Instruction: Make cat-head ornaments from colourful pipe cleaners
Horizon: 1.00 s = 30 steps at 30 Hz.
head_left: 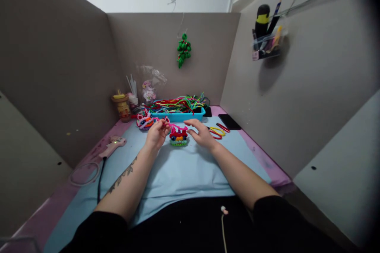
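My left hand (158, 132) pinches a bright pink fuzzy pipe cleaner (174, 125), which stretches to the right above a small colourful pipe-cleaner piece (178, 137). That piece has red, orange, blue and green bands and sits over the light blue cloth. On its right side is my right hand (200, 133), fingers and thumb apart, close to the free end of the pink strand. Whether those fingertips touch it is hard to make out. Behind my left hand lies another pipe-cleaner piece (145, 121) in pink, lilac and orange, partly covered by the hand.
A blue tray (178, 117) heaped with coloured pipe cleaners stands at the back. Scissors (217, 132), a red-handled tool (223, 127) and a black phone (229, 122) lie right. At left are a pink glue gun (112, 146) with its cord and a brown cup (122, 108).
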Tool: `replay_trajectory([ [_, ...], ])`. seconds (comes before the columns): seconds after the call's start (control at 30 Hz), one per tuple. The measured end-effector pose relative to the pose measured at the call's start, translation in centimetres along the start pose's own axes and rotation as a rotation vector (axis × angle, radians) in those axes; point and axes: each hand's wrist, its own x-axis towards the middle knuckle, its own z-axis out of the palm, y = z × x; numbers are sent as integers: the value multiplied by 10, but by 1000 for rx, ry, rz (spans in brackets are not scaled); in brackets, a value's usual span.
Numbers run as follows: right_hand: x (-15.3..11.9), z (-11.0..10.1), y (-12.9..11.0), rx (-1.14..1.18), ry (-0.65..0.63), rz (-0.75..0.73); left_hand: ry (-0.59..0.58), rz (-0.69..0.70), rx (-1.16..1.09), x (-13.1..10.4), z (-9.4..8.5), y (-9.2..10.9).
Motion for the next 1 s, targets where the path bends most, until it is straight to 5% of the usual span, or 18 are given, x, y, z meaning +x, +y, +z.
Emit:
replay_trajectory([
  [0.3, -6, 4, 0, 16, -131, -19, 8, -20, 25, 6, -6, -3],
  [0.63, -3, 2, 14, -258, 41, 307, -178, 221, 268, -6, 2, -1],
  [0.83, -5, 5, 6, -123, 96, 215, -219, 245, 241, -7, 2, 4],
  [1.0, -9, 10, -5, -68, 120, 140, -264, 152, 439, -10, 5, -10],
])
